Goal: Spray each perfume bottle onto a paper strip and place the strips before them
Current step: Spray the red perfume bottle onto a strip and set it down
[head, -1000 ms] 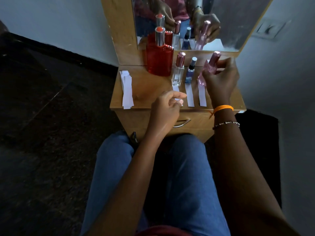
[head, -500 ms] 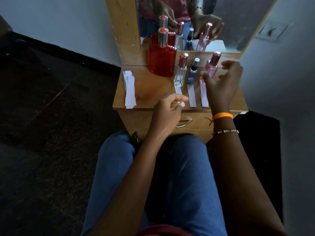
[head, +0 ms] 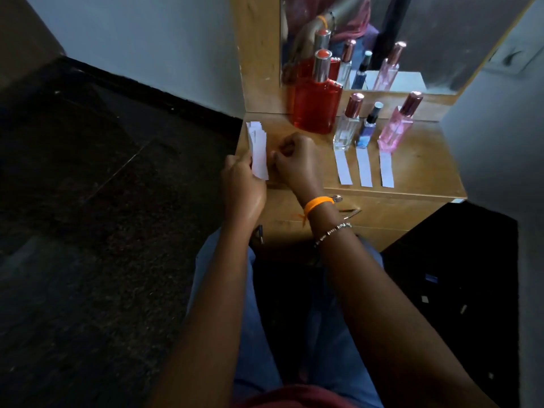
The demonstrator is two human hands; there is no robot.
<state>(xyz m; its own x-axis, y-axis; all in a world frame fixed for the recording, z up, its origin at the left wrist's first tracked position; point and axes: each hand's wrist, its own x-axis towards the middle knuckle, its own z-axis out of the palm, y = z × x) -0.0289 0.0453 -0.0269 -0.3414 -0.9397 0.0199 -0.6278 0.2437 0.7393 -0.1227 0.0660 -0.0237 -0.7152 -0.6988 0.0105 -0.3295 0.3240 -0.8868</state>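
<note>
Four perfume bottles stand in a row on the wooden dresser top: a big red bottle, a clear bottle, a small blue bottle and a pink bottle. White paper strips lie flat in front of the clear, blue and pink bottles, one each. No strip lies before the red bottle. At the top's left edge my left hand grips the stack of spare strips from the left. My right hand, fingers curled, pinches at the stack's right edge.
A mirror in a wooden frame rises behind the bottles and reflects them. A drawer with a metal handle sits under the top. My knees in blue jeans are close to the drawer front. Dark floor lies to the left, a pale wall to the right.
My right hand let go of the pink bottle, which now stands upright, and crossed left to the strip stack. My left hand also moved left onto the stack.
</note>
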